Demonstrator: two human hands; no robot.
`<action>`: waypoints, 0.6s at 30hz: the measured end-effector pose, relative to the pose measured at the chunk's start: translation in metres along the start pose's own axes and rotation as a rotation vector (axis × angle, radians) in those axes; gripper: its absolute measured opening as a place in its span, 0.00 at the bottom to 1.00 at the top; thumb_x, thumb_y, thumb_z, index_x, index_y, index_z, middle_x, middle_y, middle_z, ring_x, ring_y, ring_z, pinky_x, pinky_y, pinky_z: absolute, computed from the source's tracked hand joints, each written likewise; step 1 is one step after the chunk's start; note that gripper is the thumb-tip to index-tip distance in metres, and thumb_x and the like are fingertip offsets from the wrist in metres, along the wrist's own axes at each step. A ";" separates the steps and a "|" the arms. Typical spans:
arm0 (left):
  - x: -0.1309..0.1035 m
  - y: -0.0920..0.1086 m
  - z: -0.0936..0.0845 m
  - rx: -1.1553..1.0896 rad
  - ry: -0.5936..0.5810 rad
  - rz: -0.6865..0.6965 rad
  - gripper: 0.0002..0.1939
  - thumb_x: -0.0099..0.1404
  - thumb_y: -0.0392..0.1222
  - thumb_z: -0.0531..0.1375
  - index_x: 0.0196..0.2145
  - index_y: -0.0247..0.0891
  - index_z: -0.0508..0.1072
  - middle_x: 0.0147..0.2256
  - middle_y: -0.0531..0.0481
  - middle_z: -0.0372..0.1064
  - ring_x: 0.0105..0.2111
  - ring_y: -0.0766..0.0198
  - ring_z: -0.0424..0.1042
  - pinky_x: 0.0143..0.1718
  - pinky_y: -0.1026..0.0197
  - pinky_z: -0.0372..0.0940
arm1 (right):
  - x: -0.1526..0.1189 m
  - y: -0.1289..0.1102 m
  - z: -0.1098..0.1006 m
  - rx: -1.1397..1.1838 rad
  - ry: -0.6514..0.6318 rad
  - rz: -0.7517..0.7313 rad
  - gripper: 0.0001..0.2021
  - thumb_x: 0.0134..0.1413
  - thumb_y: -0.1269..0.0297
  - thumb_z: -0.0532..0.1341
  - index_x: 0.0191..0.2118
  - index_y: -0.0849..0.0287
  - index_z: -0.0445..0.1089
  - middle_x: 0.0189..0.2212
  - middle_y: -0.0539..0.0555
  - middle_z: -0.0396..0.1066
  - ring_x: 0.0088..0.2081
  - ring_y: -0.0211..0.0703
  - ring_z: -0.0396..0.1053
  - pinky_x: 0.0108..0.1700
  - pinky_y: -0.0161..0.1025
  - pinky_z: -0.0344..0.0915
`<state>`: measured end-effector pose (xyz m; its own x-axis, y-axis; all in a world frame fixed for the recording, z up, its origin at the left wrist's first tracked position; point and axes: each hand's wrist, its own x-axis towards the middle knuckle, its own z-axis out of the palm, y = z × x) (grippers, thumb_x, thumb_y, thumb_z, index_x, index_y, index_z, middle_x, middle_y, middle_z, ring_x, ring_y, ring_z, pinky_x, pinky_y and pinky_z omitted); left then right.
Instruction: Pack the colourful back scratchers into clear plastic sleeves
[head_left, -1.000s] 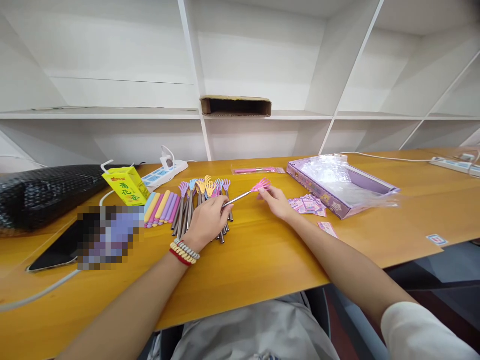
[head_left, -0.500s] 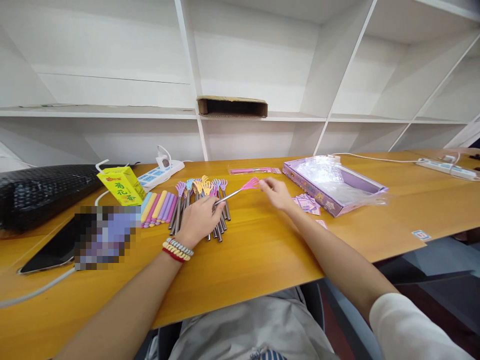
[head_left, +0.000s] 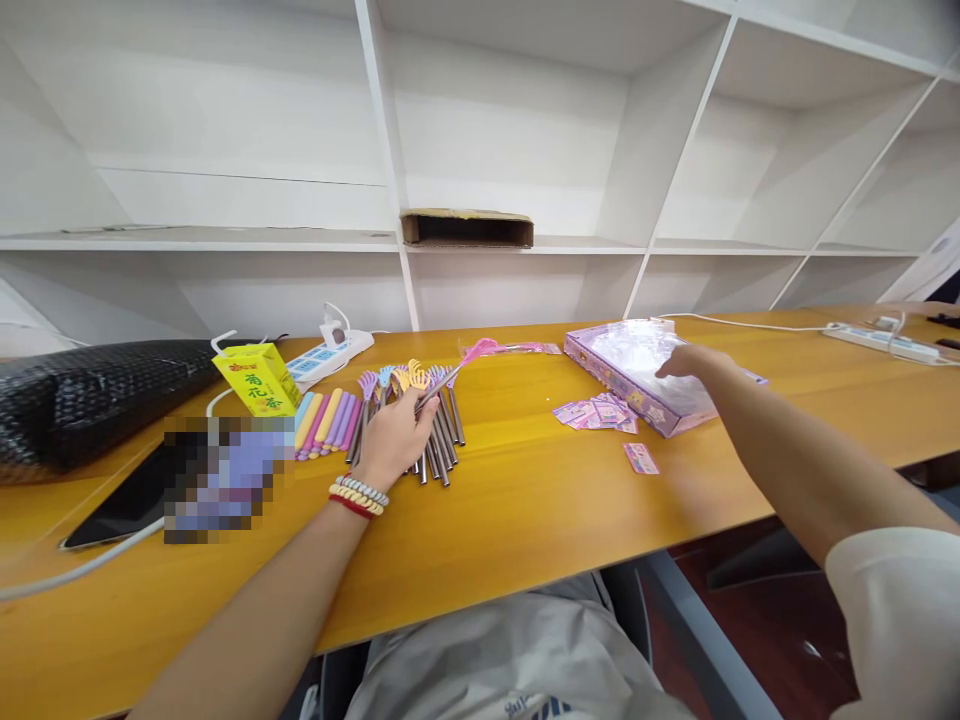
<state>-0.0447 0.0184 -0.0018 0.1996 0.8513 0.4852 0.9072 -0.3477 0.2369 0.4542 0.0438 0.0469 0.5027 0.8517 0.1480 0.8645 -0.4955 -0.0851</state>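
Note:
My left hand (head_left: pixel 397 435) is closed around the metal rod of a back scratcher with a pink claw head (head_left: pixel 480 348), which points up and to the right. Beneath and beside this hand lie several more back scratchers (head_left: pixel 444 440) with metal rods and purple, blue and yellow claws. To their left is a row of coloured handle grips (head_left: pixel 328 425) in yellow, pink, purple and blue. My right hand (head_left: pixel 694 365) is over the purple box (head_left: pixel 645 400), at the clear plastic (head_left: pixel 637 345) in it. Its thumb is stretched out; the other fingers are partly hidden, and nothing shows in them.
Small pink cards (head_left: pixel 600 412) lie in front of the box, one card (head_left: pixel 641 459) apart. A packaged pink item (head_left: pixel 532 348) lies behind. At left are a yellow drink carton (head_left: pixel 259 380), a power strip (head_left: pixel 330 358), a black wrapped bundle (head_left: pixel 112 400) and a tablet (head_left: pixel 127 490).
My right hand has left the pink claw and moved right to the purple box. The back scratcher in my left hand has tilted up. The view has shifted slightly.

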 end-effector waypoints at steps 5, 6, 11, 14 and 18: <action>0.000 -0.001 0.001 -0.025 -0.009 0.011 0.21 0.66 0.55 0.44 0.42 0.39 0.67 0.29 0.46 0.72 0.32 0.55 0.72 0.30 0.61 0.59 | -0.005 0.011 0.004 -0.022 -0.171 0.147 0.15 0.25 0.63 0.71 0.21 0.66 0.68 0.23 0.62 0.67 0.29 0.45 0.65 0.29 0.41 0.55; 0.000 -0.001 0.001 -0.026 -0.008 0.010 0.21 0.66 0.55 0.44 0.42 0.39 0.67 0.30 0.46 0.72 0.32 0.55 0.72 0.30 0.61 0.59 | -0.007 0.011 0.002 -0.023 -0.154 0.158 0.15 0.26 0.63 0.70 0.23 0.66 0.69 0.25 0.62 0.67 0.30 0.46 0.65 0.29 0.42 0.55; 0.001 -0.001 0.000 -0.028 -0.003 -0.017 0.21 0.66 0.55 0.44 0.42 0.39 0.67 0.31 0.46 0.72 0.33 0.55 0.72 0.31 0.60 0.59 | -0.015 0.007 -0.021 0.008 -0.040 0.190 0.21 0.34 0.58 0.68 0.35 0.67 0.70 0.29 0.65 0.66 0.33 0.47 0.64 0.30 0.43 0.53; 0.000 -0.001 -0.001 -0.056 -0.008 -0.018 0.21 0.65 0.55 0.44 0.42 0.39 0.68 0.30 0.46 0.72 0.32 0.55 0.72 0.30 0.61 0.59 | -0.025 -0.012 -0.047 0.189 0.039 0.158 0.25 0.35 0.50 0.66 0.34 0.70 0.70 0.28 0.65 0.66 0.32 0.45 0.62 0.31 0.42 0.54; 0.000 0.001 -0.003 -0.072 -0.005 -0.013 0.20 0.65 0.54 0.45 0.41 0.40 0.68 0.30 0.47 0.72 0.32 0.55 0.72 0.30 0.61 0.59 | -0.052 -0.062 -0.079 0.596 0.226 0.021 0.18 0.48 0.53 0.57 0.31 0.68 0.70 0.25 0.59 0.65 0.28 0.38 0.59 0.31 0.40 0.54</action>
<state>-0.0446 0.0166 0.0005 0.1897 0.8578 0.4777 0.8807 -0.3637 0.3033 0.3743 0.0163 0.1224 0.5631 0.7536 0.3392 0.7393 -0.2758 -0.6143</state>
